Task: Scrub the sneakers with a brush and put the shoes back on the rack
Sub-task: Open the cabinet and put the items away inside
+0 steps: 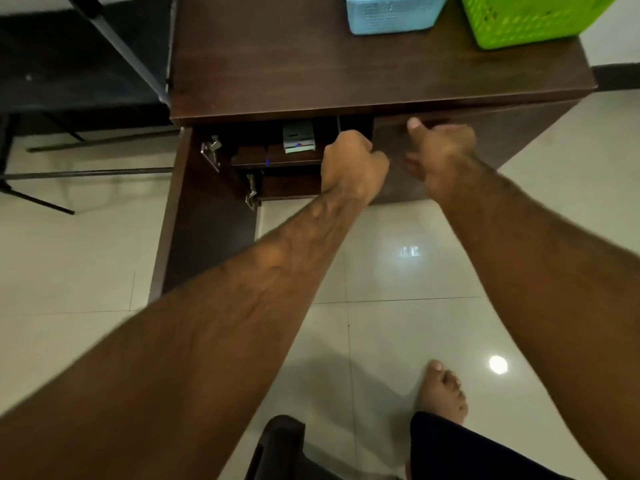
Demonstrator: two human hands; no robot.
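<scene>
The left hand (353,164) is recorded closed in a fist, and the free edge of the right door (467,150) of a dark wooden cabinet (346,64) is gripped by its curled fingers; the fingertips are hidden behind the knuckles. The right hand (440,154) is placed just beside it against the face of the same door. Its thumb is held straight up near the door's top edge and its fingers are curled in. Whether anything is held by those fingers cannot be told. The two hands are nearly touching, and both forearms are extended from the bottom of the view.

The left door (207,220) is found swung open toward the viewer, with two metal hinges (211,152) exposed on its inner side. A shelf (277,161) is seen inside the opened compartment, and a small white-and-green box (298,136) is set on it. The rest of the interior is too dark to be read.

The sneakers cannot be located in this view.

On the cabinet top, at the far edge, a blue basket (391,12) and a green basket (526,19) are placed side by side. A black frame (121,46) is noted to the left of the cabinet. The cabinet is stood on a glossy tiled floor (398,271), on which a bare foot (443,389) is planted below the right forearm.
</scene>
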